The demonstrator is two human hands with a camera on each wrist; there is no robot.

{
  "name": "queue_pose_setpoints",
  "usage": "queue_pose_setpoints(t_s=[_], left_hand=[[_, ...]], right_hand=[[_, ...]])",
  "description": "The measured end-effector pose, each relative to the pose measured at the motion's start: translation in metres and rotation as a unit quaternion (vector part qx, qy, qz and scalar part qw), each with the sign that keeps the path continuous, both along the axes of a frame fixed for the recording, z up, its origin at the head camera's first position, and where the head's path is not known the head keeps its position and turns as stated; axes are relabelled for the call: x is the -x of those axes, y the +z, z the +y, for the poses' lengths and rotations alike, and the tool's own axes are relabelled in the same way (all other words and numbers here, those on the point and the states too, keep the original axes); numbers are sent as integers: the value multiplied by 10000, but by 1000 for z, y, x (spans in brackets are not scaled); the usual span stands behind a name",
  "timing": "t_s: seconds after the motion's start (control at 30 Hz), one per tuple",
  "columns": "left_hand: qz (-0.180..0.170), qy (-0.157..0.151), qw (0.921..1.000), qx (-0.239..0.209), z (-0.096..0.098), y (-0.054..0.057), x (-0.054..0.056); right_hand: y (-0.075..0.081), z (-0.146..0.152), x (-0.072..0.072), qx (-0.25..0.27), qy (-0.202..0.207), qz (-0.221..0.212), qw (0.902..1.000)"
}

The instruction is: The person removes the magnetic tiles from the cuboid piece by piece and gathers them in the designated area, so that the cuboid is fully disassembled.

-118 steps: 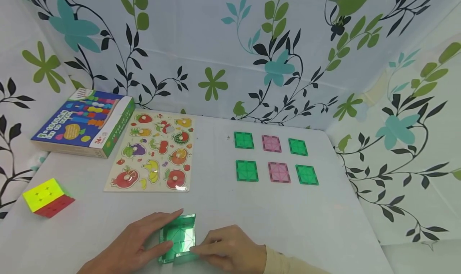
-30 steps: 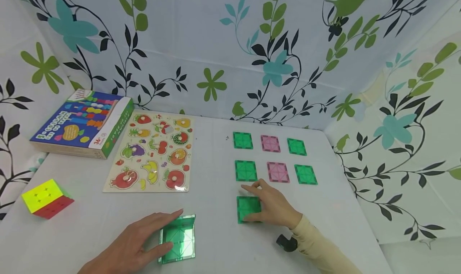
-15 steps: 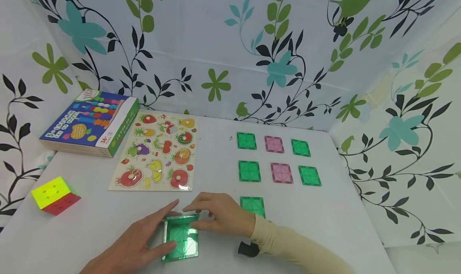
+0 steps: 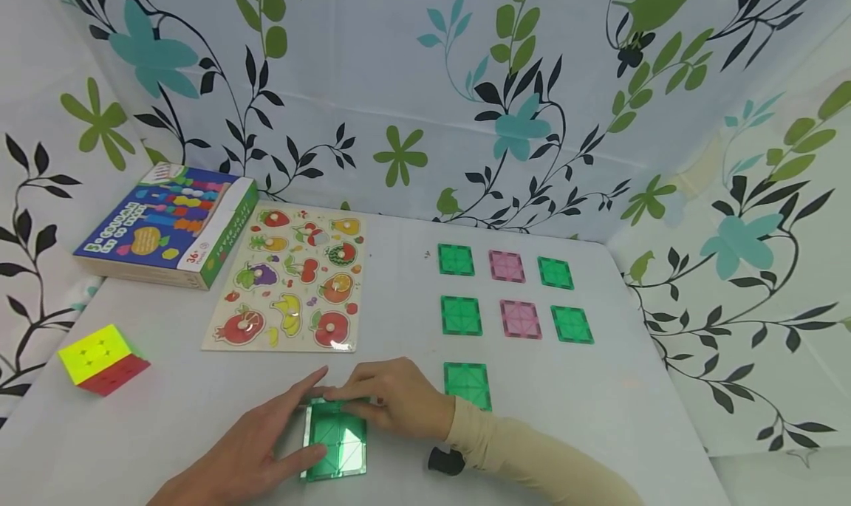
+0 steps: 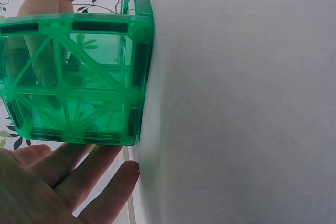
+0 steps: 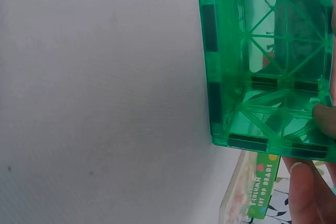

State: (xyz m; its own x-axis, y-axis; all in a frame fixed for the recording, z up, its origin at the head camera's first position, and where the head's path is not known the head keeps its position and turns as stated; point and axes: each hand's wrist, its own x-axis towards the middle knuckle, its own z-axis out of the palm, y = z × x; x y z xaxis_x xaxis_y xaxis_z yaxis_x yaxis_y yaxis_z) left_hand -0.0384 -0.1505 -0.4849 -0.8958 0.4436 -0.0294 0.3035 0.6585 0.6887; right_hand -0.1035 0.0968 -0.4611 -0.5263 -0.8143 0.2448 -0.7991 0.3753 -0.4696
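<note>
Three green magnetic tiles form a corner: a base tile [image 4: 349, 450] flat on the table, a left wall tile [image 5: 63, 90] and a far wall tile [image 6: 262, 124] standing on it. My left hand [image 4: 242, 439] rests around the left side, fingers stretched out past the far wall and thumb at the left wall. In the left wrist view its fingers look straight and relaxed. My right hand [image 4: 405, 402] pinches the far wall, thumb [image 6: 324, 118] on the inner face and fingers behind. One loose green tile [image 4: 467, 384] lies to the right, partly covered by the right sleeve.
Further back, green tiles [image 4: 460, 315] and pink tiles [image 4: 521, 319] lie in two rows. A fruit puzzle board [image 4: 286, 281], a boxed bead set [image 4: 166, 225] and a puzzle cube [image 4: 103, 360] sit on the left. Patterned cloth [image 4: 399, 70] hangs behind the table.
The right hand took the front tile away, laid it on the table to the right and let go. It came back to the far wall. The left hand stays almost still.
</note>
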Motion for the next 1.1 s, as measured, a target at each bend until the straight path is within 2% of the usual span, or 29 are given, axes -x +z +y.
queue_pose_setpoints(t_s=[0.23,0.37,0.57,0.73,0.9,1.1], left_hand=[[-359,3,9994,-34,-1,1,1],[-481,-40,9988,-76,-2,2,2],[-444,1,9990,-52,-2,1,2],[-350,-28,9993,-105,-3,0,0],[-374,-74,9991,-186,-3,1,0],[-563,-65,9983,-128,-3,2,1]], right_hand=[[0,4,6,119,-434,-654,9968],[3,4,9,172,-518,-888,9946],[1,5,10,158,-582,-858,9945],[-1,7,10,418,-807,-809,9926],[0,8,11,620,-1098,-728,9893],[4,12,13,713,-1386,-623,9858]])
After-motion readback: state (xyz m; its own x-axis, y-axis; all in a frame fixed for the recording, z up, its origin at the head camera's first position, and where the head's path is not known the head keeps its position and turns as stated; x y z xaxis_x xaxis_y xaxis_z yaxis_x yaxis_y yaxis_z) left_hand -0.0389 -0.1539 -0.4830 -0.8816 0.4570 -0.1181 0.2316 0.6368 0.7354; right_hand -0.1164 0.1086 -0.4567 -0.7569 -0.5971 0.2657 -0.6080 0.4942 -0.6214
